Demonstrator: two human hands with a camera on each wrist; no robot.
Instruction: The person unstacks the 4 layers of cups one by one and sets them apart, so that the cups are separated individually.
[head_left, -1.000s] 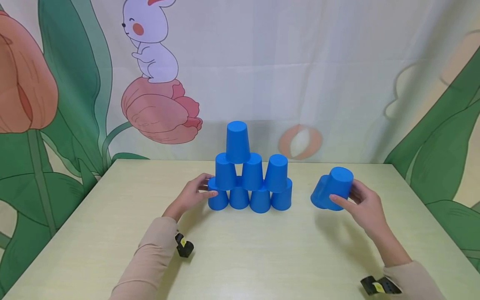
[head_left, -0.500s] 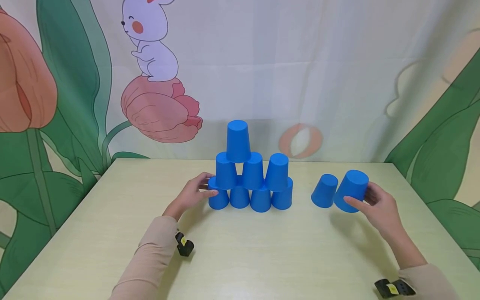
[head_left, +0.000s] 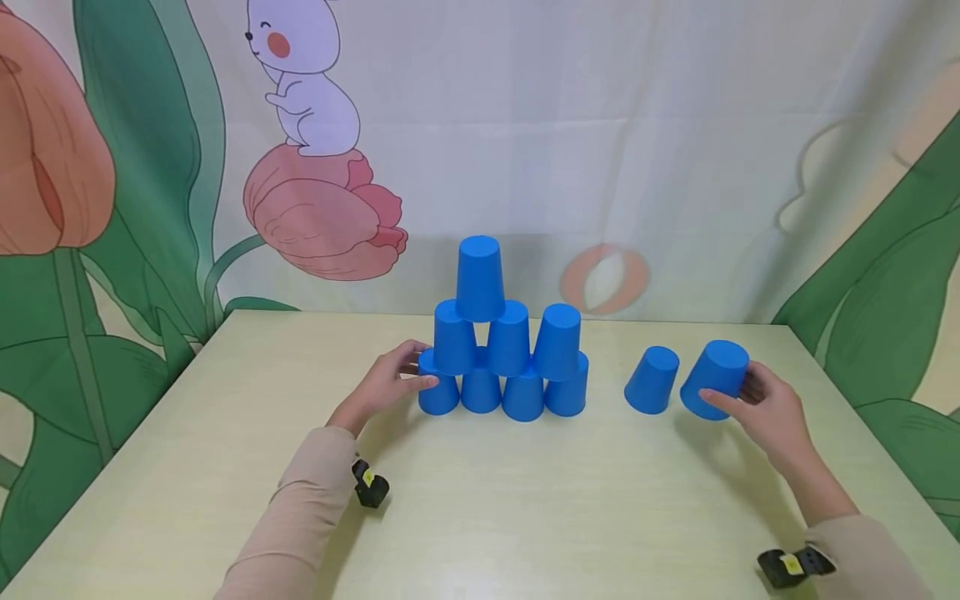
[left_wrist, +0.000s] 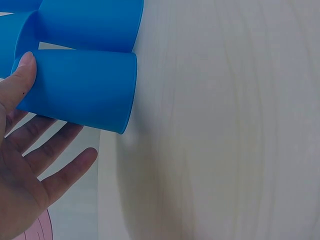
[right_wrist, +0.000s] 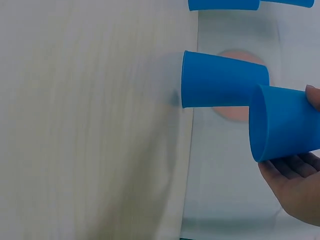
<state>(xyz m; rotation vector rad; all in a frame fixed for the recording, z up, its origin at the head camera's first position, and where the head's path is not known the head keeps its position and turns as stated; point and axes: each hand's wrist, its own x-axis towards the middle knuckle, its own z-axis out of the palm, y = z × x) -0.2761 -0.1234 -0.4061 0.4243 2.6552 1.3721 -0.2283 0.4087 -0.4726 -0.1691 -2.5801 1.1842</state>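
Blue cups stand upside down in a stepped stack: several in the bottom row, three in the middle row, one top cup [head_left: 480, 279]. My left hand [head_left: 386, 383] is at the bottom left cup [left_wrist: 82, 90], thumb on its near side and fingers behind it; the outer fingers spread straight in the left wrist view. At the right, my right hand [head_left: 772, 408] holds another upside-down blue cup [head_left: 714, 379] between thumb and fingers. This cup is tilted, its rim raised off the table in the right wrist view. Left of it, a single blue cup [right_wrist: 222, 80] stands upside down.
The pale wooden table [head_left: 480, 508] reaches back to a printed curtain [head_left: 675, 150] with a rabbit and tulips. A gap of bare tabletop lies between the stack and the single cup. A small black device [head_left: 370, 485] sits at the left wrist, another [head_left: 795, 567] at the right.
My right hand has carried its cup to the right, away from the single cup it overlapped before. The left hand and the stack have stayed in place.
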